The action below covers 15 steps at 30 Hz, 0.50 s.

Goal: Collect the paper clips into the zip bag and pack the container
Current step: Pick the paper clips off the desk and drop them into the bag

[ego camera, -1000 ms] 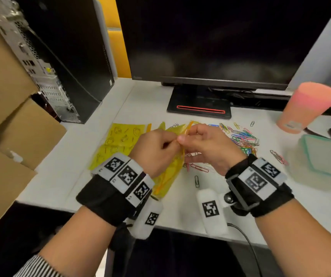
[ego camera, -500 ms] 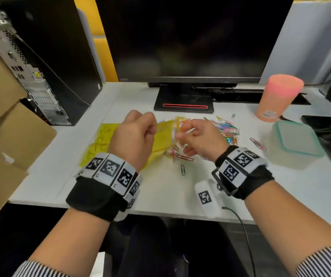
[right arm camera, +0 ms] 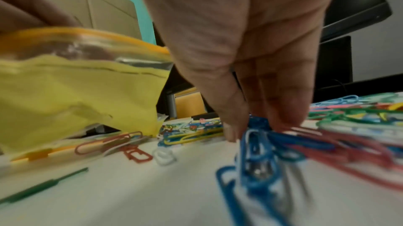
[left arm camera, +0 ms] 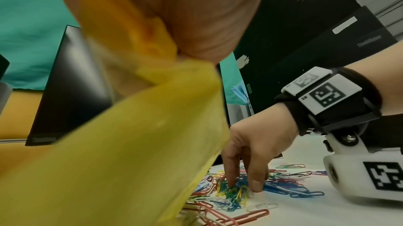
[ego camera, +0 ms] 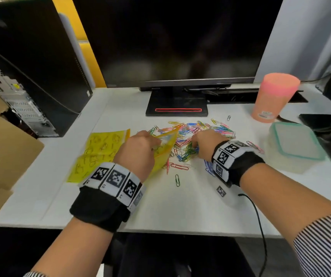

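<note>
Two hands work mid-table: your left hand (ego camera: pixel 135 150) pinches the yellow zip bag (ego camera: pixel 163 148) by its mouth, and your right hand (ego camera: pixel 202 145) fingertips close on paper clips (ego camera: pixel 188 136). Tangled clips may snag, spill, or miss the sagging opening.

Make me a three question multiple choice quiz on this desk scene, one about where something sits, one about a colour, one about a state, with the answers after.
1. The lidded container sits:
A. right of the paper clips
B. left of them
C. under the monitor

2. The zip bag is:
A. blue
B. yellow
C. clear white

3. The bag's mouth is:
A. zipped shut
B. held open
C. cannot tell

Answers: 1 A, in the head view it stands at the desk's right edge. 2 B, yellow in every view. 3 B, the right wrist view shows its rim parted in the left hand's grip, while the right hand gathers clips.
</note>
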### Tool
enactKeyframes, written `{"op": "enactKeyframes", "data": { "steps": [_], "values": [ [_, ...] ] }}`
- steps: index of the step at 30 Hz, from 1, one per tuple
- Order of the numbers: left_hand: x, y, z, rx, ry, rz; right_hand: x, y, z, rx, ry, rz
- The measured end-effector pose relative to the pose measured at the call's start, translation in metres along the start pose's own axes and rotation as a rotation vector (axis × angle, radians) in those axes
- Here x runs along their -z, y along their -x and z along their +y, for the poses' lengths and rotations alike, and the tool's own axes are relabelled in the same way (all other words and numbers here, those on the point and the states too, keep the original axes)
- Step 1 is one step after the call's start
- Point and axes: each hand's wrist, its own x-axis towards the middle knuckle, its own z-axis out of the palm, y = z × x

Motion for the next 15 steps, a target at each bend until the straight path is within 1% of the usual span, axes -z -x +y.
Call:
{"op": "enactKeyframes", "data": {
  "steps": [3, 5, 7, 9, 12, 13, 15],
  "values": [
    [0.002, 0.002, 0.004, -0.006, 0.008, 0.032, 0.002, -0.003, -0.002, 0.005, 0.013, 0.010],
    [0.003, 0.005, 0.006, 0.003, -0.011, 0.017, 0.002, -0.005, 0.000, 0.004, -0.015, 0.047],
    [0.002, 0.006, 0.007, 0.003, -0.003, -0.001, 0.004, -0.005, 0.006, -0.013, -0.066, 0.120],
    [0.003, 0.003, 0.006, -0.003, -0.013, -0.017, 0.008, -0.005, 0.013, -0.032, -0.165, 0.220],
    [0.005, -0.004, 0.004, 0.011, -0.041, -0.019, 0.021, 0.001, 0.022, -0.057, -0.409, 0.333],
    [0.006, -0.006, 0.005, 0.021, -0.043, -0.016, 0.027, 0.005, 0.024, -0.077, -0.543, 0.354],
    [0.009, -0.011, 0.010, 0.047, -0.063, -0.023, 0.037, 0.015, 0.024, -0.081, -0.883, 0.400]
  ]
}}
